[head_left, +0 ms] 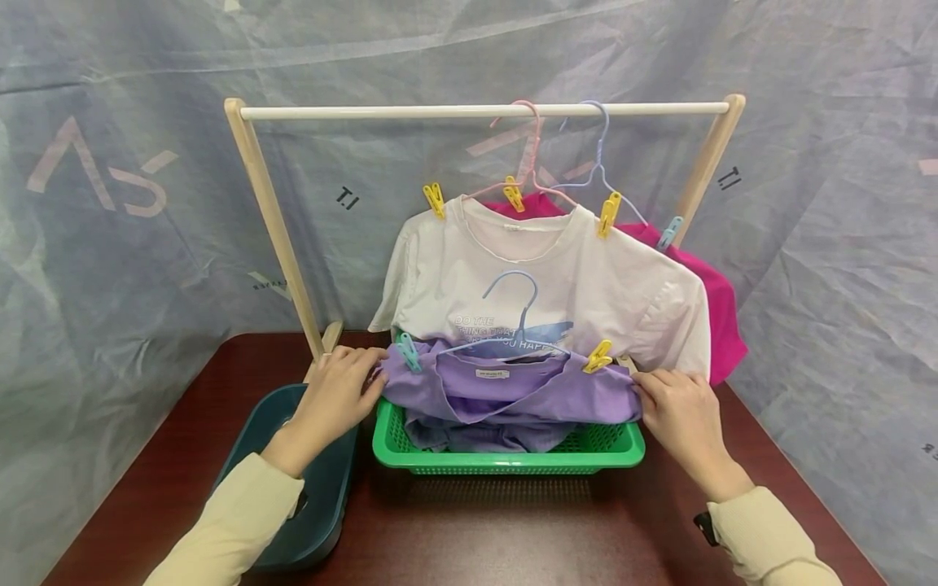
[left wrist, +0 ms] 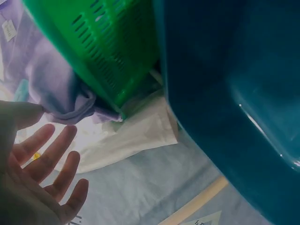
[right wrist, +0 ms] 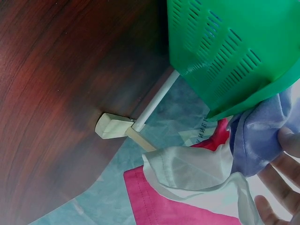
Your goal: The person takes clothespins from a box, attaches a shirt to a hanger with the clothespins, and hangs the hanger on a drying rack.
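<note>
A purple V-neck shirt (head_left: 501, 389) lies partly in and over a green basket (head_left: 509, 461). A blue wire hanger (head_left: 529, 305) sits in its neck, with a teal clothespin (head_left: 409, 352) on the left shoulder and a yellow clothespin (head_left: 598, 356) on the right. My left hand (head_left: 335, 391) pinches the left sleeve between thumb and fingers; the left wrist view shows the thumb at the sleeve (left wrist: 63, 89), the lower fingers (left wrist: 61, 180) spread loosely. On the other side my right hand (head_left: 681, 411) pinches the right sleeve (right wrist: 262, 136). The hanger's hook stands upright, off the rail.
A white rail (head_left: 381, 112) on wooden legs carries a white T-shirt (head_left: 528, 268) on a pink hanger (head_left: 537, 146) and a magenta shirt (head_left: 721, 313) on a blue hanger (head_left: 604, 138), with several clothespins. A dark teal tub (head_left: 322, 496) stands left on the brown table (head_left: 542, 529).
</note>
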`<state>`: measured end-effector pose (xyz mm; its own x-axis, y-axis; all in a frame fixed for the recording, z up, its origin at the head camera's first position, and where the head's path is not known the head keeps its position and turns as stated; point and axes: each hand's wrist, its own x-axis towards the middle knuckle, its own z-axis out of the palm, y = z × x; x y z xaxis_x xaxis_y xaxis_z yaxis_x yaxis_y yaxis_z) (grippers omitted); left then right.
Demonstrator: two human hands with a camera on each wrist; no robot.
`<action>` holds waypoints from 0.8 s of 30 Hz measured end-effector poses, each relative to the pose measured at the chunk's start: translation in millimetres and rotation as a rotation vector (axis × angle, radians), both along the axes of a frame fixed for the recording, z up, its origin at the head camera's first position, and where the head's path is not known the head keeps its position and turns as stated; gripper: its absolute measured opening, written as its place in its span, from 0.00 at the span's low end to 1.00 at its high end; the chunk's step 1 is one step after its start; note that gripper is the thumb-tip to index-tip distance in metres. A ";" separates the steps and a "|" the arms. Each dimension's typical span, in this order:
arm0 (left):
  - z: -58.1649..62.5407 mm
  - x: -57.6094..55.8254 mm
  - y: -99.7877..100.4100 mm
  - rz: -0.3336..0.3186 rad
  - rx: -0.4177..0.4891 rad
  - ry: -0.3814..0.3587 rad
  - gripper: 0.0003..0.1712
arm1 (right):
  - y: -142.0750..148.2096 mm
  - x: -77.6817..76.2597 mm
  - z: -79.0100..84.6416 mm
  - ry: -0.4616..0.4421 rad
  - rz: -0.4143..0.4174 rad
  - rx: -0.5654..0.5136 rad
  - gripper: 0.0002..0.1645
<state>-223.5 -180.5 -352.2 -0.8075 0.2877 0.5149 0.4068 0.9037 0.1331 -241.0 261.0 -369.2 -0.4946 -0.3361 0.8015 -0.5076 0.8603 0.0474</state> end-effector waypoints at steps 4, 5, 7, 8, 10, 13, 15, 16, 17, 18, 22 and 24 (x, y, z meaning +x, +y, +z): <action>-4.2 -2.3 0.3 0.004 -0.011 -0.031 0.14 | 0.5 0.1 -0.1 -0.002 -0.003 0.003 0.06; -4.9 -2.7 0.7 0.007 -0.014 -0.031 0.13 | 0.6 0.1 0.0 -0.003 -0.003 0.004 0.07; -6.4 -3.6 1.7 0.012 -0.017 -0.033 0.11 | 0.8 0.3 0.2 -0.004 -0.004 0.004 0.07; -7.1 -3.9 2.2 0.014 -0.016 -0.033 0.10 | 0.9 0.5 0.3 -0.004 -0.004 0.004 0.07; -8.5 -5.0 3.1 0.017 -0.014 -0.033 0.08 | 1.2 0.6 0.5 -0.006 -0.004 0.005 0.07; -10.0 -6.6 3.8 0.020 -0.002 -0.030 0.05 | 1.6 0.9 0.4 -0.007 -0.003 0.006 0.08; -10.1 -7.1 3.8 0.023 0.002 -0.021 0.03 | 1.7 1.2 0.4 -0.005 -0.001 0.005 0.08; -9.8 -7.1 3.8 0.024 0.003 -0.016 0.03 | 1.6 1.4 0.4 -0.004 0.001 0.004 0.08; -9.7 -7.2 3.6 0.026 0.003 -0.012 0.03 | 1.3 1.7 0.6 -0.001 0.004 0.003 0.08; -9.2 -6.9 3.4 0.027 0.003 -0.009 0.03 | 1.1 2.0 1.0 0.001 0.008 0.002 0.08; -6.2 -4.4 2.1 0.030 0.003 -0.001 0.04 | -0.6 3.4 4.2 0.017 0.019 0.000 0.09; -4.3 -2.9 1.0 0.031 0.002 0.007 0.04 | -1.5 4.4 6.9 0.026 0.024 -0.002 0.09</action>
